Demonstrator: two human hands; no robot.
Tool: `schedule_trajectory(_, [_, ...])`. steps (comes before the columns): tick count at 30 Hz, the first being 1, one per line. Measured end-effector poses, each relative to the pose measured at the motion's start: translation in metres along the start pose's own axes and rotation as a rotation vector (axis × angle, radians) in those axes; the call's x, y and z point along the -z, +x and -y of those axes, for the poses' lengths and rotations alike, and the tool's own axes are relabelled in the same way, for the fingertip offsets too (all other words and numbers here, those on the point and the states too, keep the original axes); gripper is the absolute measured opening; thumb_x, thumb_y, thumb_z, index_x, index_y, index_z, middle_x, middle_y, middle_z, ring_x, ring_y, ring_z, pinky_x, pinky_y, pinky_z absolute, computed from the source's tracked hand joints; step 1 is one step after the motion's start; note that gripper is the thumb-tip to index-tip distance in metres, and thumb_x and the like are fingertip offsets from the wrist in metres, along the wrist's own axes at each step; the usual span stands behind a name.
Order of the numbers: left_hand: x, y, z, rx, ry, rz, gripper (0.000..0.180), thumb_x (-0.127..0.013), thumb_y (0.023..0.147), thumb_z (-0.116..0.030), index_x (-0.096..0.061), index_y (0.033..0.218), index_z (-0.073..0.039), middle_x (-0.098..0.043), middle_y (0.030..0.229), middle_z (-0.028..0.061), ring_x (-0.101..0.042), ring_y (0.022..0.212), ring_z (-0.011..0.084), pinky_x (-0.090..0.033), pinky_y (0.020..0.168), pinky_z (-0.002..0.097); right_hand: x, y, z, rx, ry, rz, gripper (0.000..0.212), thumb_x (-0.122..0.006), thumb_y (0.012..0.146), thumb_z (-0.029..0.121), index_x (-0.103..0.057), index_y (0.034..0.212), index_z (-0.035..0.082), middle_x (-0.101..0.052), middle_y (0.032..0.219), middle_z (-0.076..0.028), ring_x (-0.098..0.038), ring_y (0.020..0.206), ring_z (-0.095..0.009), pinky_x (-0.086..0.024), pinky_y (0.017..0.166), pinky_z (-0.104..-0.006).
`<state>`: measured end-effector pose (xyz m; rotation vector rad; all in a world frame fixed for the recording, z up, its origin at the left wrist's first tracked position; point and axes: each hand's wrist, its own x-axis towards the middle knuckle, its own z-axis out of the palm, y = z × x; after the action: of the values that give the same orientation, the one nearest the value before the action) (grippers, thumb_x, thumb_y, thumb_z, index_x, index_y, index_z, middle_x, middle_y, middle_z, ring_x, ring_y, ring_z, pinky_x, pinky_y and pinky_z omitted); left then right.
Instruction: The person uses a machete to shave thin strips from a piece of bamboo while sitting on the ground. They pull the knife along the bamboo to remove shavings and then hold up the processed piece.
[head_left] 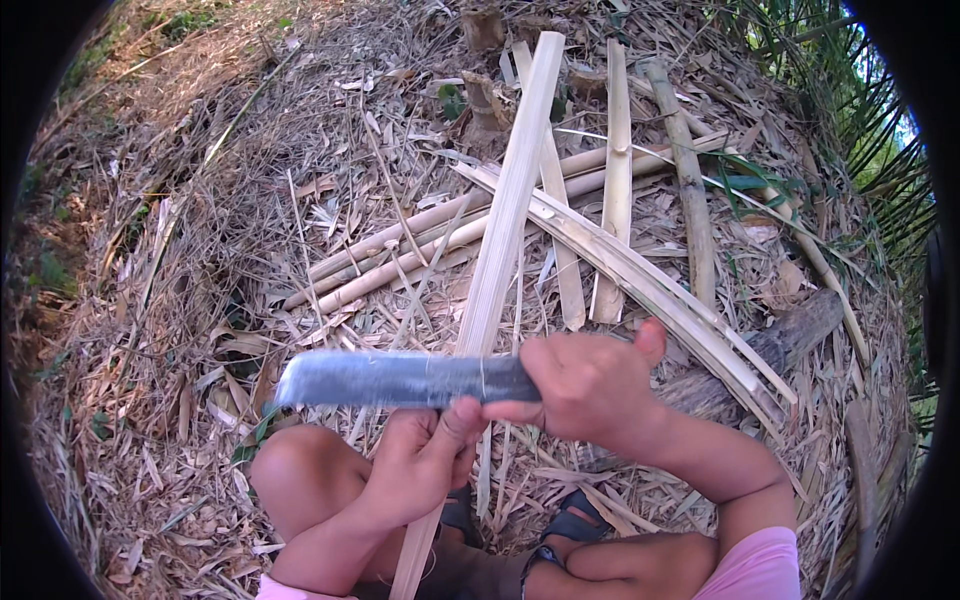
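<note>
My left hand (418,462) is closed around a long, pale split bamboo strip (512,200). The strip runs from between my legs up and away toward a stump. In my right hand (592,388) is a machete (395,380), its handle mostly hidden in my fist. The broad grey blade lies crosswise over the strip, pointing left, just above my left hand. Its tip end is somewhat blurred. One finger of my right hand stretches toward my left thumb, close to the strip. Whether the edge is biting into the bamboo I cannot tell.
Beyond the strip lie crossed bamboo poles (400,235), a bundle of split lengths (650,285) and an upright-lying half piece (617,180). A cut stump (487,103) stands at the far side. A weathered log (805,330) is at right. Dry leaves cover the ground around my sandalled feet.
</note>
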<state>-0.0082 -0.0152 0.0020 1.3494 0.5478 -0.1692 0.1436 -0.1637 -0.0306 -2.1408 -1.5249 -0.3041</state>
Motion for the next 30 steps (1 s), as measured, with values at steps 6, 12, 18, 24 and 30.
schedule_trajectory(6, [-0.006, 0.002, 0.001, 0.077, -0.158, -0.050, 0.023, -0.045, 0.105, -0.027, -0.051, 0.107, -0.005, -0.045, 0.070, -0.0018, -0.034, 0.049, 0.0045, -0.031, 0.044, 0.0222, 0.000, 0.000, -0.004, -0.145, 0.052, 0.139, 0.058, -0.059, 0.087, 0.062, -0.050, 0.071, 0.007, -0.058, 0.058, -0.009, -0.063, 0.049, -0.023, -0.047, 0.042, -0.0369])
schedule_trajectory(12, [-0.002, -0.002, 0.007, -0.038, -0.071, 0.074, 0.022, -0.049, 0.102, -0.023, -0.049, 0.106, -0.001, -0.042, 0.066, -0.0018, -0.036, 0.051, 0.0062, -0.034, 0.048, 0.0240, -0.010, -0.008, 0.006, -0.047, 0.113, 0.080, 0.058, -0.058, 0.088, 0.062, -0.052, 0.071, 0.006, -0.059, 0.056, -0.008, -0.063, 0.046, -0.024, -0.050, 0.041, -0.0359])
schedule_trajectory(18, [0.002, 0.005, 0.011, 0.107, -0.061, 0.109, 0.024, -0.049, 0.104, -0.027, -0.051, 0.109, -0.003, -0.047, 0.072, -0.0028, -0.037, 0.048, 0.0029, -0.032, 0.043, 0.0211, -0.016, -0.011, -0.016, -0.034, 0.059, 0.070, 0.059, -0.057, 0.088, 0.063, -0.052, 0.072, 0.006, -0.059, 0.057, -0.009, -0.063, 0.049, -0.026, -0.052, 0.045, -0.0397])
schedule_trajectory(24, [0.000, -0.017, 0.000, 0.181, -0.058, 0.053, 0.023, -0.044, 0.105, -0.029, -0.048, 0.109, -0.007, -0.047, 0.078, -0.0023, -0.038, 0.050, 0.0041, -0.033, 0.044, 0.0193, 0.011, -0.008, -0.117, -0.628, -0.019, 0.107, 0.055, -0.040, 0.101, 0.052, -0.064, 0.089, 0.003, -0.063, 0.063, -0.019, -0.066, 0.060, -0.037, -0.052, 0.053, -0.0471])
schedule_trajectory(30, [-0.003, 0.011, 0.000, 0.125, -0.161, 0.027, 0.021, -0.042, 0.106, -0.025, -0.049, 0.112, -0.006, -0.050, 0.083, -0.0005, -0.037, 0.051, 0.0032, -0.032, 0.043, 0.0195, -0.014, -0.018, -0.028, -0.341, 0.182, 0.144, 0.056, -0.051, 0.094, 0.058, -0.056, 0.078, 0.004, -0.060, 0.057, -0.015, -0.065, 0.052, -0.034, -0.052, 0.049, -0.0455])
